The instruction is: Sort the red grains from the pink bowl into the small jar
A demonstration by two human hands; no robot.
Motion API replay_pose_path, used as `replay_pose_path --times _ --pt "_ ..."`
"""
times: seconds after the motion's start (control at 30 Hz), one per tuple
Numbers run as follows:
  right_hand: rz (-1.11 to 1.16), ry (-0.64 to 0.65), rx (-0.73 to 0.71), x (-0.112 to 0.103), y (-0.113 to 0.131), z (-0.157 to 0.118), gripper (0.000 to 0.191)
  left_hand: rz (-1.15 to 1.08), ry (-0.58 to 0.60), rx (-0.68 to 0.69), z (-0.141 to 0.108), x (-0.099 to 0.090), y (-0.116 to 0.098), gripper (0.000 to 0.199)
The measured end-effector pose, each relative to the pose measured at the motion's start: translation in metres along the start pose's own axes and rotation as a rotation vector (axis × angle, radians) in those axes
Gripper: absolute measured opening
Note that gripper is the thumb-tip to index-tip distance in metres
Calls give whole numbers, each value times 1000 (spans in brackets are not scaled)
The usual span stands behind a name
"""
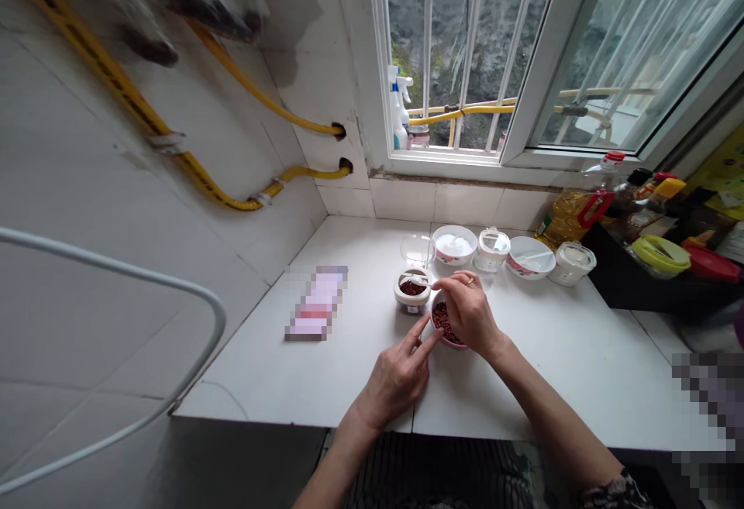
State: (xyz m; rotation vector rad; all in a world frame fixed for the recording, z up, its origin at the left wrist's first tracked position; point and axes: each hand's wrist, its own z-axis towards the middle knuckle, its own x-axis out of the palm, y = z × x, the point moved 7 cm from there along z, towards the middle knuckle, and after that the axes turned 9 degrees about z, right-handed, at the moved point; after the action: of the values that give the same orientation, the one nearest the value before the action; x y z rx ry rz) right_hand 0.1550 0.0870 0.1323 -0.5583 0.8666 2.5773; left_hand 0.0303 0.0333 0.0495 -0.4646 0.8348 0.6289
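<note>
The left hand [401,373] is partly spread, fingertips against the near-left rim of the bowl of red grains [452,347] on the counter [349,377]. Above the bowl, the right hand [473,315], the nearer one to the spoon [419,282], pinches its handle, fingers closed. The spoon's long axis runs sideways, head pointing to nine o'clock over the open jar [411,306], which sits at ten o'clock from the bowl, just beside it.
</note>
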Motion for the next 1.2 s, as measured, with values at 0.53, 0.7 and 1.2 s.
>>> replay_pose_path --times 0.53,0.7,1.2 --pt "1 -9 319 -33 -55 -21 18 -30 -4 -15 1 -1 0 67" --pt "81 15 398 -22 -57 -23 19 -19 14 -18 0 1 1 68" --pt "245 -75 621 -33 -66 -25 16 -32 -10 -15 0 -1 0 65"
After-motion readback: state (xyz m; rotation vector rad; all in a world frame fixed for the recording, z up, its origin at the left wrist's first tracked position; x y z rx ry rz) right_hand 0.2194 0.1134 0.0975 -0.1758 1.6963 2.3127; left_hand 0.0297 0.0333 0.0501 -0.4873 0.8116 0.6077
